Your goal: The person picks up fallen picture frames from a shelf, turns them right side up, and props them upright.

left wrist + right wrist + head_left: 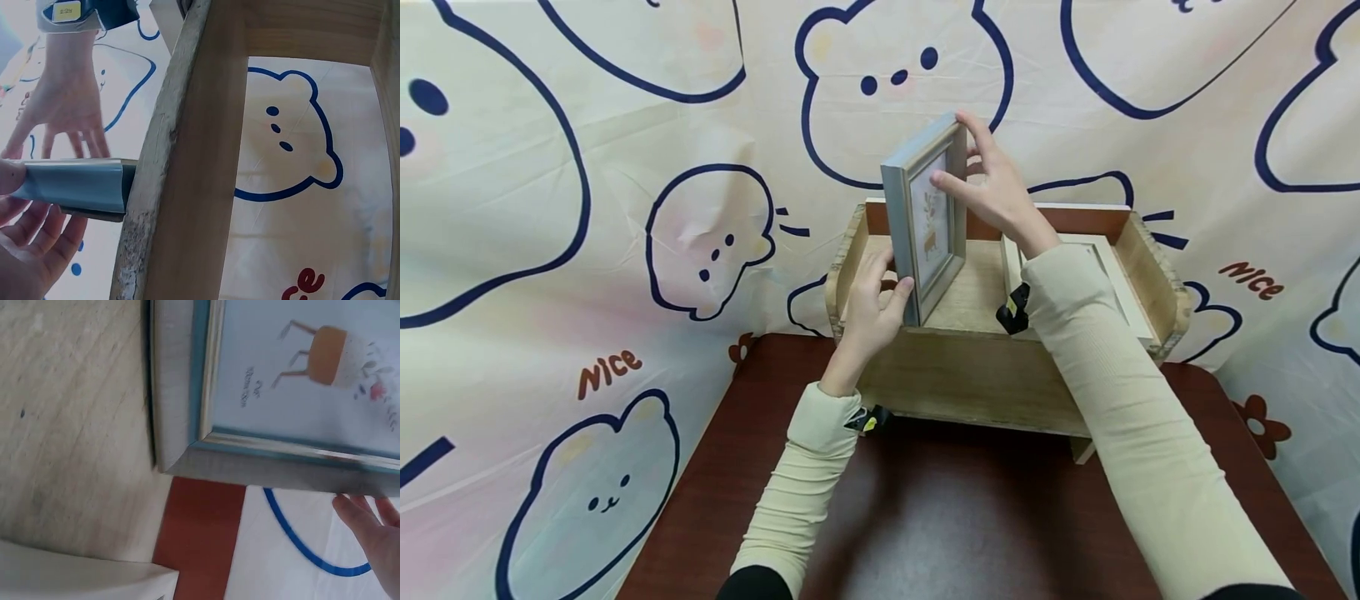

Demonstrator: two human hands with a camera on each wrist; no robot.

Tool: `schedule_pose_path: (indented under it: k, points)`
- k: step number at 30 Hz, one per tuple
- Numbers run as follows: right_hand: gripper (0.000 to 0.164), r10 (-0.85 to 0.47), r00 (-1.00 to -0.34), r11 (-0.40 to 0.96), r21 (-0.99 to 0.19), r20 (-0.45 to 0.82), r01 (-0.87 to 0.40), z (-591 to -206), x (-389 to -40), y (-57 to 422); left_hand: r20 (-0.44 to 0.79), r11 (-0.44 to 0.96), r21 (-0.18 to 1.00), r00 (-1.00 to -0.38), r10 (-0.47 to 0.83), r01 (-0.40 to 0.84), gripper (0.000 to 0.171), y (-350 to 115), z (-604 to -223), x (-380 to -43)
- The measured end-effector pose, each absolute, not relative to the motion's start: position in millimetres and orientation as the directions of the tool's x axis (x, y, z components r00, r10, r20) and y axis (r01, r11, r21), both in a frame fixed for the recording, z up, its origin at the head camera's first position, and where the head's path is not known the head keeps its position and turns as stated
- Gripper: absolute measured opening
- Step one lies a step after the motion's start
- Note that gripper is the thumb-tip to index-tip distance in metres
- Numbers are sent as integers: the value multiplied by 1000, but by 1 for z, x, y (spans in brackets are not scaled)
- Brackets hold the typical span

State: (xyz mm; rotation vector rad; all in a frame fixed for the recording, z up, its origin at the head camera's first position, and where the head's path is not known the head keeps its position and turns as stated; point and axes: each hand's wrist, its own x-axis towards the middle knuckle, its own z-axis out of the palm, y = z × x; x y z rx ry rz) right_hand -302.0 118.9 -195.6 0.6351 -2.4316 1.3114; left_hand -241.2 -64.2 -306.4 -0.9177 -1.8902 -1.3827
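A wooden shelf with raised sides and a reddish-brown back strip stands on a dark red table. Inside it are two things: toward the right end, a white frame lies flat, partly hidden by a sleeve; toward the left, a grey-blue picture frame stands upright, turned at an angle, its lower corner near the shelf's front edge. Within that frame is a print of an orange-and-white pot on legs with leafy sprigs (its small lettering is too blurred to read). The left hand reaches up from below, grasping the frame's lower left side between thumb and fingers. The right hand is higher, gripping the upper right edge, thumb across the front and index finger stretched to the top corner.
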Motion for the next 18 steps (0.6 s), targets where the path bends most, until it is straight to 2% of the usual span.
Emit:
schedule_pose_path:
  k: [4, 8, 11, 18]
  points:
    - [84, -273, -784, 449, -647, 557, -616, -195, -296, 118, 816, 202, 528, -558, 149, 825, 36, -62, -307, -240]
    - [85, -317, -695, 462, -534, 646, -708, -194, -287, 114, 813, 206, 537, -567, 133, 818, 36, -60, -307, -239]
    - [82, -319, -642, 492, -457, 697, -741, -194, -279, 110, 811, 225, 534, -569, 137, 815, 34, -59, -307, -239]
    - [68, -320, -512, 521, -303, 797, -798, -195, -270, 102, 833, 279, 462, -520, 190, 842, 33, -58, -305, -240]
